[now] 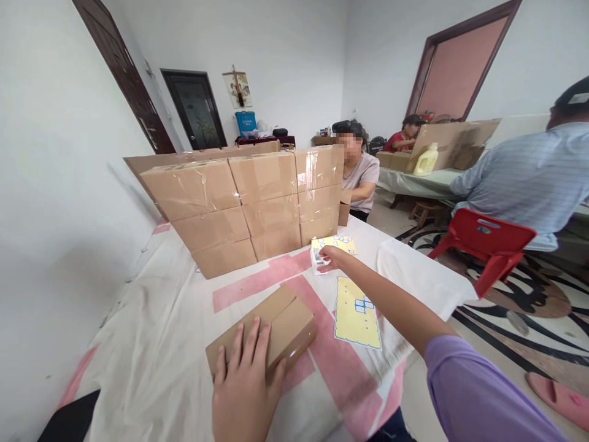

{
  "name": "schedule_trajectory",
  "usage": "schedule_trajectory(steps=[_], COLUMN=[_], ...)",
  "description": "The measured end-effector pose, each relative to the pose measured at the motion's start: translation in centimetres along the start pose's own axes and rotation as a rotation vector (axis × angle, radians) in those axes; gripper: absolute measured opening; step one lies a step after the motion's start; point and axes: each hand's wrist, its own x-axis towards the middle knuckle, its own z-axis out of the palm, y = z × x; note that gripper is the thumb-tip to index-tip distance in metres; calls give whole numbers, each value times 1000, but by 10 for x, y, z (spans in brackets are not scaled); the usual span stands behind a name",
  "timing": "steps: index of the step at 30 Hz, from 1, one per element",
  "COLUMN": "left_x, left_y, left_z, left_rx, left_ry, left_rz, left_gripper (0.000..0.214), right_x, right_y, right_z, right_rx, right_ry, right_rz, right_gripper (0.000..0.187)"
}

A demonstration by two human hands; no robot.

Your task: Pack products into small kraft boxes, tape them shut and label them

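Purple sleeve (483, 393) cloth was very close, at the top of the right arm. The left hand (246, 380) lay flat on a brown box (289, 316), with its fingers a little spread and not pinching anything. That box sat on the white and pink tablecloth (151, 350). The right hand (331, 259) reached far across, and its fingers were at a small white thing (316, 265). I cannot tell if they were pinching it. The white thing was on the table, near the big stack of boxes (271, 209). One yellow card (347, 325) lay to the right of the brown box, and another yellow card (347, 242) lay just past the right hand. Beside the stack sat a person in a pale shirt (365, 172).
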Motion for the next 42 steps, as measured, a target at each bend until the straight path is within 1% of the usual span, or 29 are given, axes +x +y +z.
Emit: schedule_trajectory(steps=[3, 5, 11, 13, 16, 17, 20, 24, 29, 34, 42], left_x=[0, -1, -1, -1, -2, -2, -2, -1, 0, 2, 3], left_y=[0, -1, 1, 1, 0, 0, -1, -2, -1, 3, 5], left_z=[0, 0, -3, -4, -5, -6, -7, -8, -10, -16, -19], left_rx=[-14, -25, -51, -51, -52, -50, -40, -29, -43, -85, -100], left_ry=[-4, -9, -13, -13, -21, -25, -32, -34, -51, -75, -81], left_rz=[2, 7, -11, -7, 8, 14, 27, 39, 33, -4, -12], left_gripper=[51, 52, 51, 51, 52, 53, 52, 52, 52, 52, 52], right_x=[-9, -17, -34, -37, -39, -40, -42, -42, -39, -38, -46], right_y=[12, 20, 48, 57, 70, 73, 78, 83, 89, 95, 103], right_z=[1, 2, 9, 13, 18, 19, 22, 24, 24, 26, 34], right_rx=[25, 47, 126, 165, 229, 250, 306, 357, 372, 312, 176], right_ry=[20, 35, 68, 91, 128, 137, 164, 196, 202, 218, 232], right_rz=[37, 14, -148, -201, -269, -285, -307, -306, -311, -319, -287], right_gripper=[38, 38, 35, 31, 17, 19, 26, 24, 23, 15, 29])
